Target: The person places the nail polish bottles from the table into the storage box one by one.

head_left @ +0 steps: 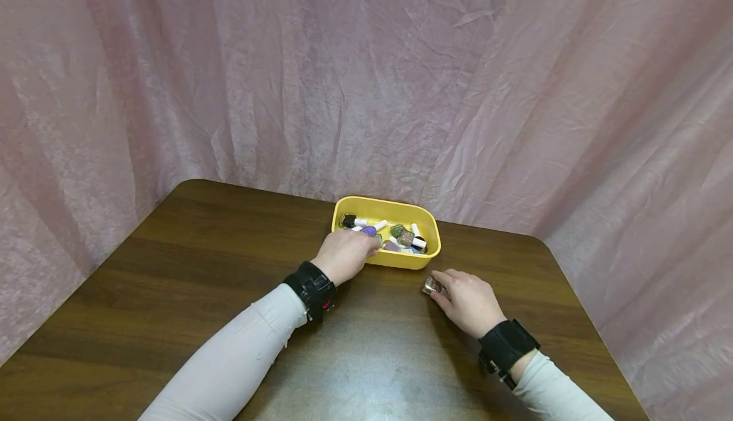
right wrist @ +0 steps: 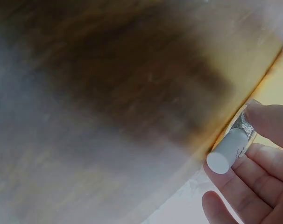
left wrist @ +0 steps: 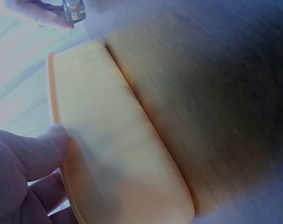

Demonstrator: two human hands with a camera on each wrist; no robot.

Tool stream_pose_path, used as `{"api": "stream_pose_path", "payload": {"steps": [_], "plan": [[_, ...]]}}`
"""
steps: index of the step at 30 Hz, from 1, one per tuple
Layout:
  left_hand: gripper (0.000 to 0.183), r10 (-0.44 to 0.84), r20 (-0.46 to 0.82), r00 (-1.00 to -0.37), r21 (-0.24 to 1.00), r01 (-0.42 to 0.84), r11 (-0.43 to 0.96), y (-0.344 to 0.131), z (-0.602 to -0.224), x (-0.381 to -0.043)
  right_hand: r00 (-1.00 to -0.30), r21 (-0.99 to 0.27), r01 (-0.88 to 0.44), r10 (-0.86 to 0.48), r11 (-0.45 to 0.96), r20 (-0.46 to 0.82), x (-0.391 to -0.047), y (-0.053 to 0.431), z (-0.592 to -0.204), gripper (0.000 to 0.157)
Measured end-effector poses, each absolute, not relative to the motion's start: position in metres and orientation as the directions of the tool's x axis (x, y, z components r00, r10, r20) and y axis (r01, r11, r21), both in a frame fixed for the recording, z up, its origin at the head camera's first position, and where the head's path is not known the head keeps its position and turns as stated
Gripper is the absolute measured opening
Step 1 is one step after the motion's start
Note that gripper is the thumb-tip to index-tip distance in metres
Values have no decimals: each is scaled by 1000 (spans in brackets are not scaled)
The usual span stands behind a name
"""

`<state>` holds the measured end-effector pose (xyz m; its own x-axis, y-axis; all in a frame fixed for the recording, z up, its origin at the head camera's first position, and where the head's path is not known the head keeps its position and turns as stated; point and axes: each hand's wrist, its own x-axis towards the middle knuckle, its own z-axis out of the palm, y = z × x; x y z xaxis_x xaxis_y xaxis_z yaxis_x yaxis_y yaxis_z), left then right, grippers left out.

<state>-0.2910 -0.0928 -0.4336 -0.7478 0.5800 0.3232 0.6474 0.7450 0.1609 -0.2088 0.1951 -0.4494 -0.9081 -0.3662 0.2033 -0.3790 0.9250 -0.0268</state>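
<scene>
A yellow plastic basket (head_left: 380, 203) holds several nail polish bottles, among them a purple one (head_left: 369, 231) and a glittery brown one (head_left: 405, 237). My left hand (head_left: 345, 255) grips its near rim at the left; in the left wrist view the thumb lies on the outside of the basket wall (left wrist: 104, 112) with fingers behind the rim. Just off the basket's near right corner, my right hand (head_left: 471, 301) pinches a glittery nail polish bottle (head_left: 431, 285). Its white cap (right wrist: 228, 151) points away from the thumb in the right wrist view.
The basket stands on a brown wooden table (head_left: 240, 249), close to its back edge. A pink curtain (head_left: 355, 77) hangs behind the table and along its sides.
</scene>
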Motion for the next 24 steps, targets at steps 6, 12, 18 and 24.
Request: {"api": "stream_pose_path", "payload": {"steps": [6, 12, 18, 24], "plan": [[9, 580, 322, -748, 160, 647, 745, -93, -434, -291, -898, -34, -391, -374, 920, 231, -209, 194, -448, 40], [9, 582, 321, -747, 160, 648, 744, -92, -433, -291, -891, -33, -401, -381, 916, 248, -208, 193, -447, 39], [9, 581, 325, -746, 157, 649, 745, -92, -434, -291, -888, -36, -404, -383, 914, 255, -207, 191, -443, 39], [9, 581, 320, -748, 159, 647, 746, -93, -434, -291, -876, -35, -421, -396, 907, 275, -207, 188, -439, 40]]}}
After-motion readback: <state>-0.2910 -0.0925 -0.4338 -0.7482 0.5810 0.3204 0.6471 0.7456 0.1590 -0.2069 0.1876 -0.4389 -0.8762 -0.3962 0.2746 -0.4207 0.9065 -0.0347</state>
